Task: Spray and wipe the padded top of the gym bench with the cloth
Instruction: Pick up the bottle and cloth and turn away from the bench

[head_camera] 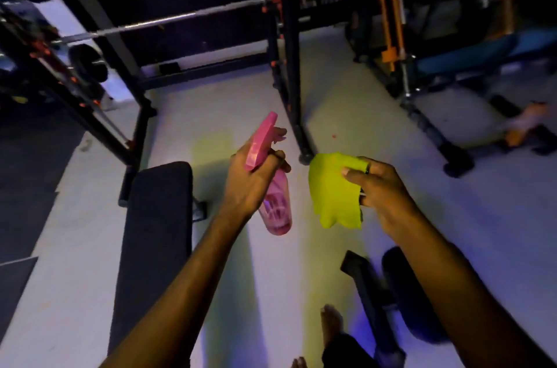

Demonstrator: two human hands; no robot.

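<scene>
Nearest me, my left grip (251,177) wraps the pink spray bottle (275,204) while my right grip (381,186) pinches the yellow-green cloth (334,189), both held above the floor (346,114). The black padded counter (156,232) lies lower left; beyond it stands a barbell rack (286,66).

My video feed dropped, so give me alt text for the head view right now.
The left hand grips a pink spray bottle and the right hand holds a yellow-green cloth, both in the air above a pale floor. The black padded bench lies lower left, untouched, with a barbell rack behind.
</scene>
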